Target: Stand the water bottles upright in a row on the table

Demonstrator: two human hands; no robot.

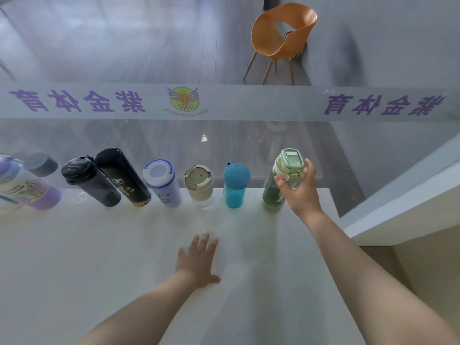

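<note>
**Bottles in a row, R hand at the green one**

R hand (300, 188) is up at the green bottle (281, 183), far right end of the row. Thumb sits against the bottle's neck just under the lid, fingers curve round the far side of the cap; can't tell how firmly it grips. L hand (198, 261) lies flat on the table (99, 257), palm down, fingers straight & slightly spread, holding nothing, well apart from the bottles.

Green bottle stands upright near the table's back edge, by the glass wall (224, 103), long axis vertical, lid up. Left of it, also upright w/ lids up: blue bottle (235, 185), beige cup (199, 184), white-lidded bottle (161, 183), tall black flask (122, 175), black bottle (87, 181). They stand side by side w/ gaps; the two black ones almost touch. At far left, blurred, more bottles incl. a purple one (37, 192). Beyond the glass, an orange chair (281, 36).
</note>
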